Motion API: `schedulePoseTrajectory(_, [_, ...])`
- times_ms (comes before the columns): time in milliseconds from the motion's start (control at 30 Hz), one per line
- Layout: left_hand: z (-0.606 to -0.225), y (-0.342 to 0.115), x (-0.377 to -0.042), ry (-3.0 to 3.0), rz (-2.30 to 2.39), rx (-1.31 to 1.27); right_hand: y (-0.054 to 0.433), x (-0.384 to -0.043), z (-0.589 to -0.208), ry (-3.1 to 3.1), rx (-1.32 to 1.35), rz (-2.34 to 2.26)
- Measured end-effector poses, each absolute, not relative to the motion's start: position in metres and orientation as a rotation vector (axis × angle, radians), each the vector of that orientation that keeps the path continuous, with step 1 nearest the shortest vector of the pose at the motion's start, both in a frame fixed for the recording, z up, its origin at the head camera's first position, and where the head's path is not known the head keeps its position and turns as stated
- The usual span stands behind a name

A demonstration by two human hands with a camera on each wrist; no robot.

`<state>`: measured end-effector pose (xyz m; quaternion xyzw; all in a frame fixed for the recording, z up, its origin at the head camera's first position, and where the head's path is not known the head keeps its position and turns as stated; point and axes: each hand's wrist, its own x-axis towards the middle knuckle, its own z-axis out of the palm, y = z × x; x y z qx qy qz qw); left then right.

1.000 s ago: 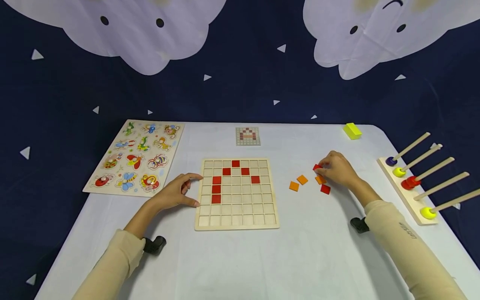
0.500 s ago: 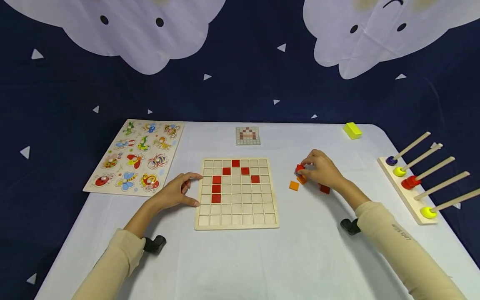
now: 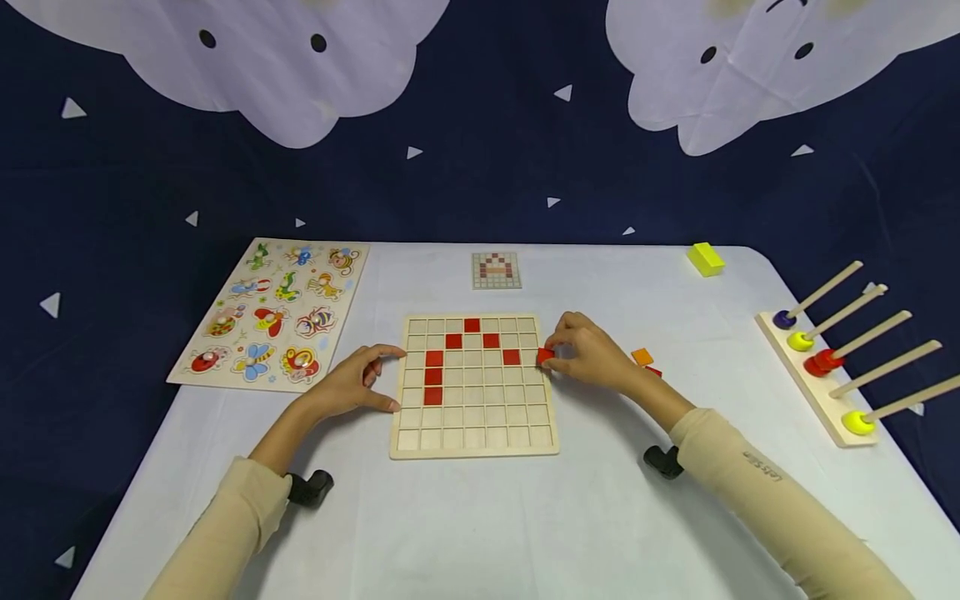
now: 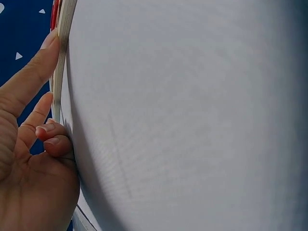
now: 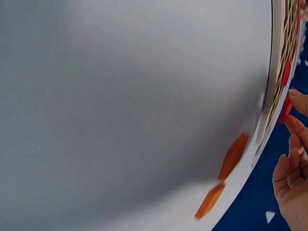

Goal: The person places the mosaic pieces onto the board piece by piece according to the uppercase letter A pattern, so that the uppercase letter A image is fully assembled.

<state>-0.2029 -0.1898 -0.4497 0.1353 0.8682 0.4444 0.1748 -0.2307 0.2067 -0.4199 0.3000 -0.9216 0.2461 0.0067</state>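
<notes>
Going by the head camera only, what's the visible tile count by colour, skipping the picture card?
Red tiles: 9 (7 in the grid board, 1 pinched in the right hand, 1 on the table, partly hidden)
Orange tile: 1, on the table
Total: 10
The right hand may hide more.

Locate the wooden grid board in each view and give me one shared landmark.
Head: the wooden grid board lies just below the middle, seen from above, between the left hand and the right hand.
Left wrist: a narrow, nearly edge-on strip at the upper left.
Right wrist: a nearly edge-on strip at the upper right.
Shared landmark: the white tablecloth, filling most of both wrist views.
</notes>
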Motion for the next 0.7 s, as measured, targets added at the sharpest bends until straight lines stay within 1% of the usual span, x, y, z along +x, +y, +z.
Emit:
schedulePoseTrajectory(467, [-0.449, -0.19, -0.202, 2.455, 1.28, 0.388, 0.179, -0.222, -0.425, -2.903, 1.011, 0.824])
schedulePoseTrajectory(700, [-0.448, -0.19, -0.201, 2.45, 1.285, 0.385, 0.169, -0.219, -0.428, -2.889, 1.057, 0.776])
